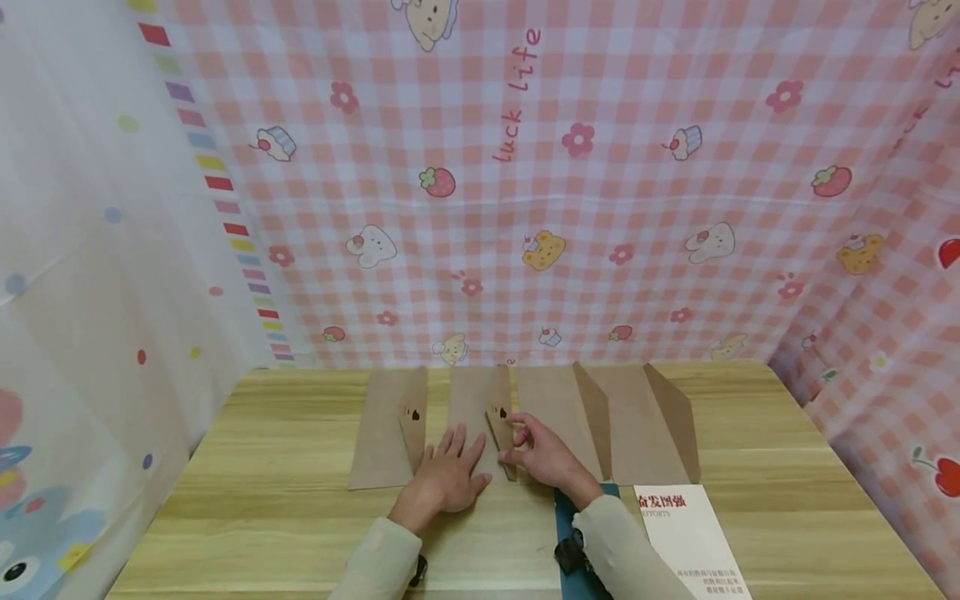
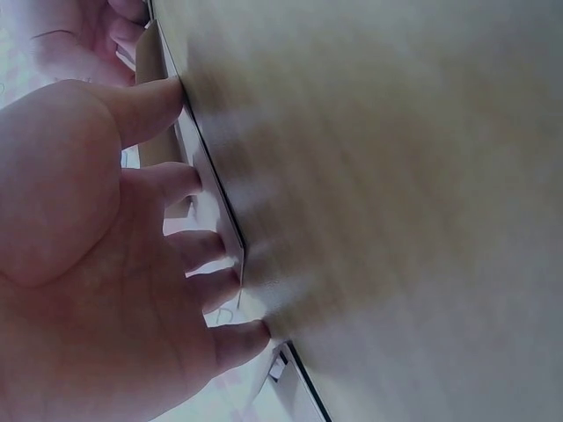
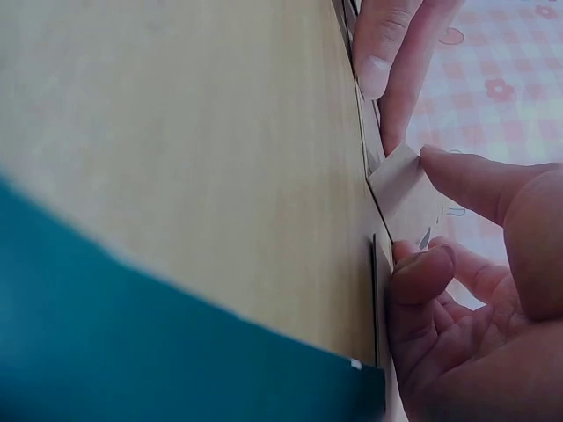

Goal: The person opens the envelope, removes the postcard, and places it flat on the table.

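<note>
Several brown kraft paper envelopes lie in a row across the table. My left hand (image 1: 450, 479), fingers spread, presses down on the lower part of the second envelope (image 1: 468, 392) from the left. In the left wrist view its fingertips (image 2: 207, 246) rest along the paper's edge. The right hand (image 1: 546, 454) is at that envelope's flap (image 1: 498, 425), which stands partly raised and carries a small dark mark. Seen from the right wrist, the thumb touches the edge of the flap (image 3: 405, 189), with curled fingers at its other side.
On the left lies another envelope (image 1: 384, 433), its marked flap folded over. Two more envelopes (image 1: 551, 404) (image 1: 633, 425) on the right have flaps spread out. A teal booklet (image 1: 566, 533) lies under the right forearm, beside a white printed booklet (image 1: 690, 533). Patterned cloth (image 1: 487, 208) hangs behind the table.
</note>
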